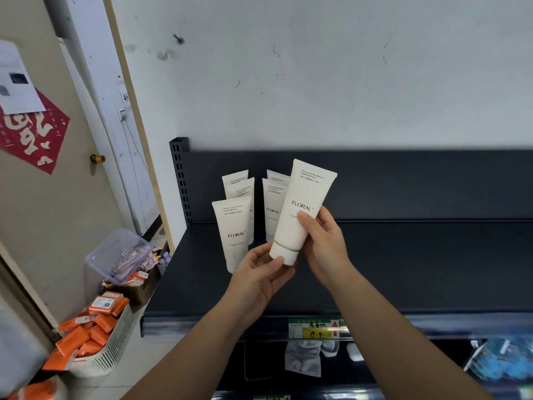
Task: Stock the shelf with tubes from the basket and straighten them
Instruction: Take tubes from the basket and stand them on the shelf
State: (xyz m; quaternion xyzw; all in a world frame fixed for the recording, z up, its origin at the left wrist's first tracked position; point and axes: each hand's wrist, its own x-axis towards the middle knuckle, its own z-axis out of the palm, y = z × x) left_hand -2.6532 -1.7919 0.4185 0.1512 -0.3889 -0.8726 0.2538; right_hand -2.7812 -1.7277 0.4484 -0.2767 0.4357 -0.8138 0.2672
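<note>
Hands met over the dark shelf (pixel 403 269), both closed on one white tube (pixel 302 209) marked FLORAL. The right hand (pixel 324 243) wrapped the lower body of the tube, its thumb pressed on the front just under the lettering; that grip was shut around the tube. The left hand (pixel 261 268) took the cap end, thumb and fingertips pinching the white cap from below, so that grip too was closed on the tube. The tube was held cap-down and leaning, its crimped end tipped up and to the right, above the shelf and not touching it.

Behind it stood two short rows of the same white tubes, all cap-down. The left row (pixel 235 226) showed three, one behind the other, the front one nearest the left hand. The right row (pixel 272 209) showed two, partly hidden by the held tube. Both rows stood near the left end of the shelf, by the perforated upright (pixel 180 180).

A price label (pixel 315 329) in green and yellow sat on the shelf's front edge. On the floor to the left stood a white slotted basket (pixel 112 350) heaped with orange boxes (pixel 86 333), and beyond it a clear plastic tub (pixel 115 255).
</note>
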